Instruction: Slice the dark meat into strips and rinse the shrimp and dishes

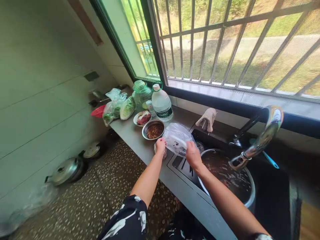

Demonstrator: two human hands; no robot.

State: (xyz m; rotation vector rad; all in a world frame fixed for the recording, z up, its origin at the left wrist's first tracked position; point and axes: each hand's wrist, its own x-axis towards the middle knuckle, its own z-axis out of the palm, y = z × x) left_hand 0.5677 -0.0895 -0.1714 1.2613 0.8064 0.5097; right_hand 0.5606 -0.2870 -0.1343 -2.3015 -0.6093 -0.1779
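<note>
Between my two hands a clear plastic bag (pixel 178 135) is stretched out, with a few small dark bits showing through it. My left hand (pixel 160 145) is closed on its left edge, just in front of a metal bowl (pixel 143 134) that holds brown strips in liquid. Part of another clear bag or wrapped item shows below that hand; I cannot make out what it is. My right hand (pixel 193 154) grips the bag's right side, beside the sink's edge. A large metal pot (pixel 253 193) of dark water stands in the sink to the right.
Behind the bowl are a plate of meat (pixel 144 117), a large water bottle (pixel 161 103), a green jar (pixel 141 93) and bagged cabbage (pixel 127 107). A chrome faucet (pixel 272 125) arches over the pot. A cloth (pixel 208 118) hangs near the sill. Lidded pots (pixel 65 170) sit at left.
</note>
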